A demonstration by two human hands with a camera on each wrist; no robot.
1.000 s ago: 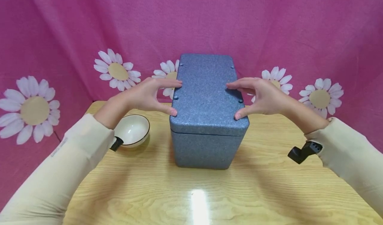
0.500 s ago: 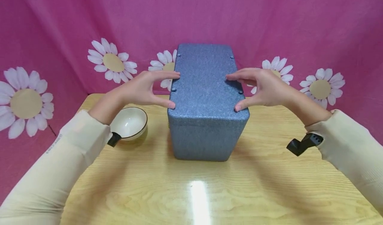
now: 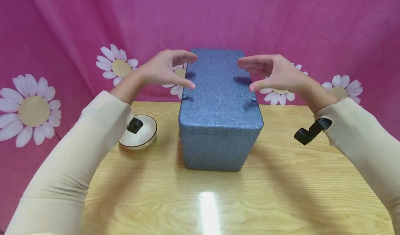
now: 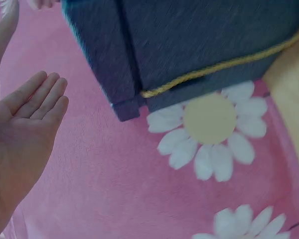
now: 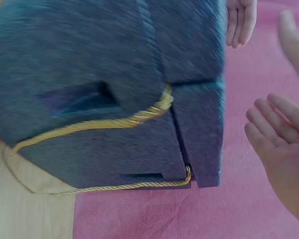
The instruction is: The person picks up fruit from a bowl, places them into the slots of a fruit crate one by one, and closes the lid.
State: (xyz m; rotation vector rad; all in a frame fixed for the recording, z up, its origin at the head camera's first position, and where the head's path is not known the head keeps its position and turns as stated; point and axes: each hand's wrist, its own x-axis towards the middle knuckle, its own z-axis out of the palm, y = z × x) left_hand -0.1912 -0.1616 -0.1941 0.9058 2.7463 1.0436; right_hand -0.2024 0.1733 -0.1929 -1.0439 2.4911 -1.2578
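A blue-grey speckled foam box stands on the table with its lid on top. Above the lid's left edge hovers my left hand, its fingers and thumb spread apart. Opposite it, over the right edge, my right hand is held the same way. Shadows beneath both hands show them clear of the lid. A yellow rope runs along the box's side in the left wrist view. In the right wrist view, another yellow rope loops from the lid seam past a recessed slot. The inside of the box is hidden.
A white bowl with a dark rim sits left of the box, partly covered by my left sleeve and wrist strap. The wooden table spreads in front. Behind hangs a pink cloth with white daisies.
Both hands have lifted off the lid and risen away from it. The dark gap under the lid's front edge, seen a second ago, has closed up.
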